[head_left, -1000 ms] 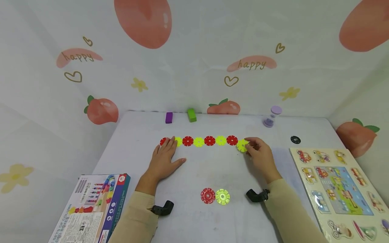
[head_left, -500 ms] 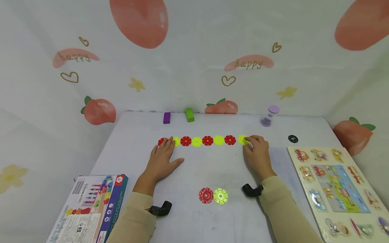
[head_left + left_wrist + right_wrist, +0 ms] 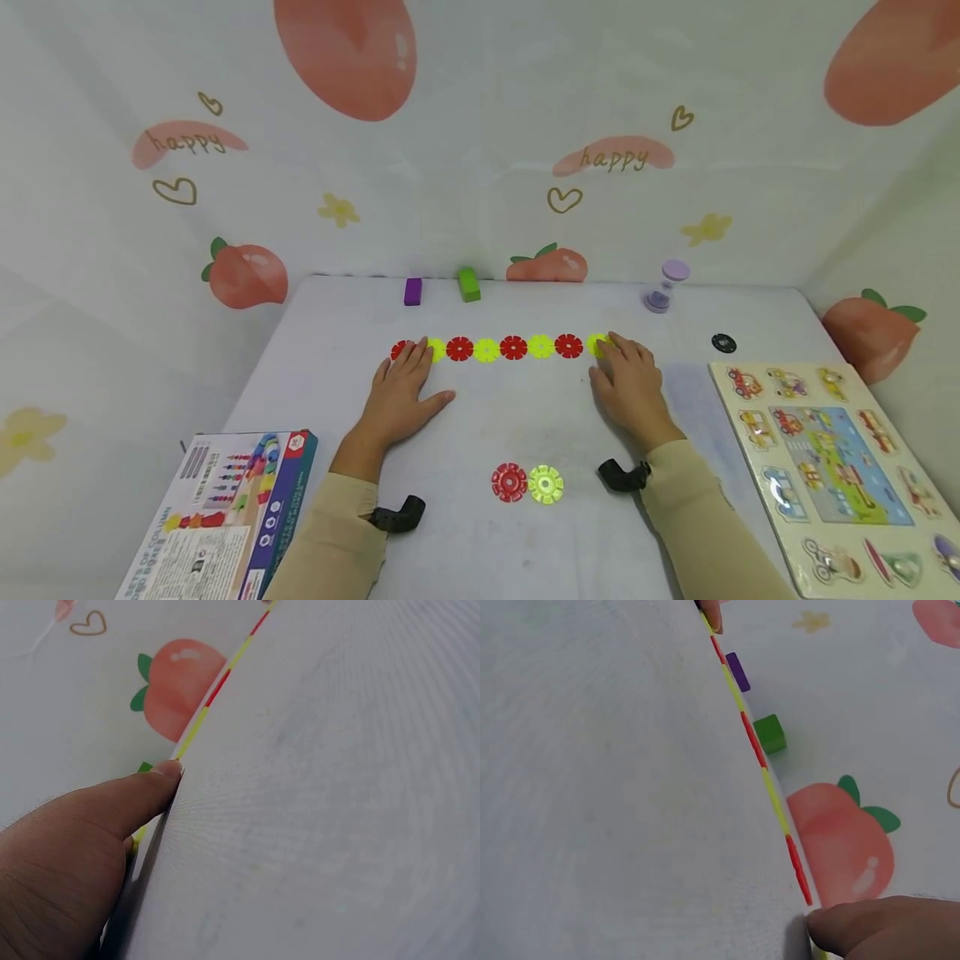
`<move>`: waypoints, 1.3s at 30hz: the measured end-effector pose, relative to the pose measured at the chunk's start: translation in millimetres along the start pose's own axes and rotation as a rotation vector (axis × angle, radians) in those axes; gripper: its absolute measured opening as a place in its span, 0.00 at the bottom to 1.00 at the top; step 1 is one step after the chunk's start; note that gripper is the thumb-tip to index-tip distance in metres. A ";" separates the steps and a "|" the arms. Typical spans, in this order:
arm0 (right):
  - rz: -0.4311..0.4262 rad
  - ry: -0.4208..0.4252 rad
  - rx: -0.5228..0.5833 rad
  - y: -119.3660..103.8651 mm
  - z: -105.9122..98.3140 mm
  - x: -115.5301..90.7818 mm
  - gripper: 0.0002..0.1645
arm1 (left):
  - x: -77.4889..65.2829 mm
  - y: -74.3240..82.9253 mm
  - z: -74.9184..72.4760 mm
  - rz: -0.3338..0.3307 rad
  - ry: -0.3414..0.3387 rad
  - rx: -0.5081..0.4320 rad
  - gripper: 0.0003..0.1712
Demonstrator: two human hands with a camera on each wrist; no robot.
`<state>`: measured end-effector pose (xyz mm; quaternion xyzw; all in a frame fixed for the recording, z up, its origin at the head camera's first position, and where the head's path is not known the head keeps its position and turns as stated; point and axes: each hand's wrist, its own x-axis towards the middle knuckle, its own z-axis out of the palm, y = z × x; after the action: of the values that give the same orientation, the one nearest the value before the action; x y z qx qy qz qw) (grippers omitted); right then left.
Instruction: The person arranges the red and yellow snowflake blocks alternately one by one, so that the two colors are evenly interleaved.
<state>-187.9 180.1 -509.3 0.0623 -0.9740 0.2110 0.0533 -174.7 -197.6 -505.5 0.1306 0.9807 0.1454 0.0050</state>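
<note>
Red and yellow snowflake discs lie flat in an alternating row across the table. My left hand point(image 3: 401, 400) rests on the left end, its fingers over a red disc point(image 3: 398, 347) and a yellow disc point(image 3: 437, 349). At the other end, the fingertips of my right hand point(image 3: 632, 387) touch the last yellow disc point(image 3: 597, 344) and partly cover it. Between the hands lie several discs, among them a red disc point(image 3: 513, 347) in the middle. Seen edge-on in the right wrist view, the row includes a red disc point(image 3: 799, 870) near my thumb.
Nearer me, another red disc point(image 3: 509, 482) and a yellow disc point(image 3: 545, 484) lie side by side. Purple point(image 3: 413, 292) and green blocks point(image 3: 469, 284), an hourglass point(image 3: 666, 286) and a black disc point(image 3: 723, 343) stand farther back. A boxed toy point(image 3: 217, 517) and wooden puzzle point(image 3: 832, 467) flank the arms.
My right hand has brought the last yellow disc up into line with the row and loosened its pinch, fingertips now on top. The left hand has stayed in place.
</note>
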 end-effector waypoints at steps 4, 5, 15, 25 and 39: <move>0.015 -0.068 -0.047 0.6 -0.3 -1.7 0.37 | 0.6 0.1 1.0 0.002 0.000 0.003 0.53; 0.014 -0.081 -0.056 0.6 0.1 -1.8 0.40 | 0.9 0.0 1.1 0.002 0.002 0.005 0.53; -0.010 -0.093 -0.076 -2.5 2.7 -3.2 0.46 | 0.8 -1.2 1.0 0.000 0.001 0.019 0.53; -0.012 -0.082 -0.061 -2.8 1.8 -5.3 0.46 | 0.1 -0.5 1.4 -0.004 -0.005 0.008 0.53; -0.054 -0.015 0.312 -9.1 -11.2 -12.4 0.41 | 0.4 0.0 0.5 -0.010 -0.015 0.007 0.53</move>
<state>-173.5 177.7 -497.1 0.0976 -0.9277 0.3580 0.0413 -175.1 -197.4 -505.9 0.1266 0.9818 0.1408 0.0127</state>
